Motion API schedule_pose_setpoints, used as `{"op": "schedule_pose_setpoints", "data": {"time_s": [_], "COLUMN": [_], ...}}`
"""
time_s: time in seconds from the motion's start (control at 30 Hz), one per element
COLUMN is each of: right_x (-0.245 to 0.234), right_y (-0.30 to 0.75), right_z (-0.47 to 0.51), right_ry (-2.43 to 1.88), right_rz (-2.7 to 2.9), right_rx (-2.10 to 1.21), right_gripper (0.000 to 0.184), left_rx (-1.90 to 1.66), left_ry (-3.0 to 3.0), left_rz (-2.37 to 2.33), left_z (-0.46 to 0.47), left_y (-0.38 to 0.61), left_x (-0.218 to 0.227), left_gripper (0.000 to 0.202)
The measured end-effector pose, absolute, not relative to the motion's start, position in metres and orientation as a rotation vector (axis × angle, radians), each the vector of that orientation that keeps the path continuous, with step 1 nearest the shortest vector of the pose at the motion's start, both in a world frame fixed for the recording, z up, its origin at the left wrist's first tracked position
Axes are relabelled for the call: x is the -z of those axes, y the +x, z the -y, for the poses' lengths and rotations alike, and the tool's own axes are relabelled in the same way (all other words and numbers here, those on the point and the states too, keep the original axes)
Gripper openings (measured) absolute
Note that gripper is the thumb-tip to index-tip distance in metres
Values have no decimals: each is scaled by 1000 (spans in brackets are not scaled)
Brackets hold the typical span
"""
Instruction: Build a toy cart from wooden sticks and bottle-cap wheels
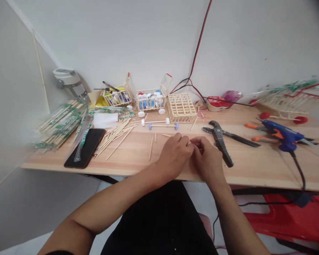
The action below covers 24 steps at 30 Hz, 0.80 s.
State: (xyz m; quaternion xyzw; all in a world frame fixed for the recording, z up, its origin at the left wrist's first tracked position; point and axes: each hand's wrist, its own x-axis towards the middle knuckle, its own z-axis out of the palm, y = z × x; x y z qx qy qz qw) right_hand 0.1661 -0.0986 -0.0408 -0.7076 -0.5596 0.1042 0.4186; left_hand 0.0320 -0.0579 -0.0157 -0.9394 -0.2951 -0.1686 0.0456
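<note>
My left hand (174, 156) and my right hand (208, 158) meet over the front of the wooden table (134, 159), fingers curled and fingertips pinched together. A small pale bit shows between them, mostly hidden, and I cannot make out what it is. Just left of my left hand lie short thin wooden sticks (150, 148). Beyond it are a stick axle with white wheels (155, 122) and another with bluish wheels (163, 126). An open-topped stick frame like a basket (183, 108) sits behind my hands. To the right of my right hand rests a black-handled cutter (220, 140).
At left are a black phone (85, 147), bagged sticks (62, 124) and a loose stick pile (114, 138). Small stick carts (150, 101) stand along the wall. A blue glue gun (283, 134) with a cord, orange-handled pliers (262, 139) and a red-wheeled cart (289, 106) occupy the right.
</note>
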Motion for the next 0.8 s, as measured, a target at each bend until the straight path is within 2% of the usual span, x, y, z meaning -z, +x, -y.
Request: {"op": "schedule_pose_setpoints", "data": {"time_s": [0.27, 0.8], "right_x": [37, 34], "right_y": [169, 177], "right_z": [99, 108], "right_ry": [-1768, -1792], "right_rz": [1408, 1293], "right_rx": [-228, -260], "right_gripper": [34, 32], "left_rx": [502, 382], "left_ry": [-2804, -2805], "left_rz": [782, 577], "left_z": [48, 40], "left_y": [35, 45], "left_x": [21, 19], "left_gripper": [17, 18]}}
